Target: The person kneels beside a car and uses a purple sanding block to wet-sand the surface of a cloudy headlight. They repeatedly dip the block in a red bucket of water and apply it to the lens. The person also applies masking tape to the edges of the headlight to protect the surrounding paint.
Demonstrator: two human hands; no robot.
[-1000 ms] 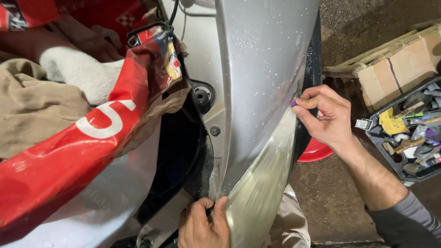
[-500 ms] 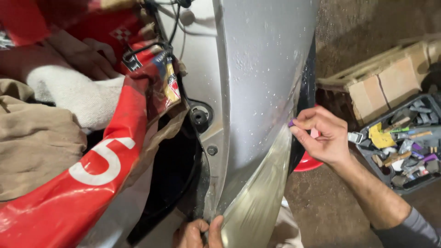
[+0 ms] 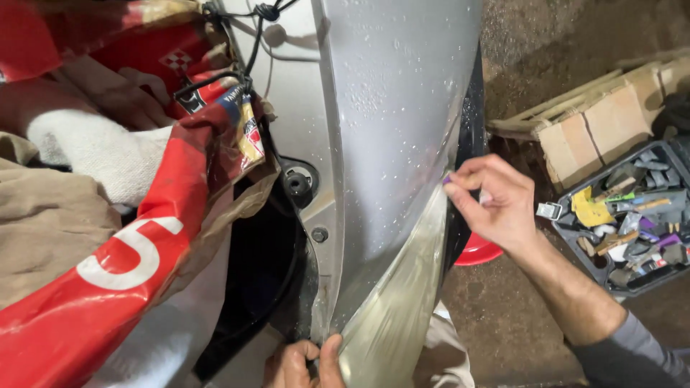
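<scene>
The right hand (image 3: 496,205) pinches a small purple piece (image 3: 447,179) between thumb and forefinger, fingers closed on it, against the outer edge of the silver car fender (image 3: 388,144), which stands upright at centre. The left hand (image 3: 305,363) grips the fender's lower edge, fingers clamped on the metal. A red tarp (image 3: 108,287) lies to the left; an open tool case (image 3: 625,223) sits on the floor to the right.

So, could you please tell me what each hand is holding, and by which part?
Both hands hold the clear film on the silver panel: the right hand pinches its outer edge, the left hand grips its bottom corner.
</scene>
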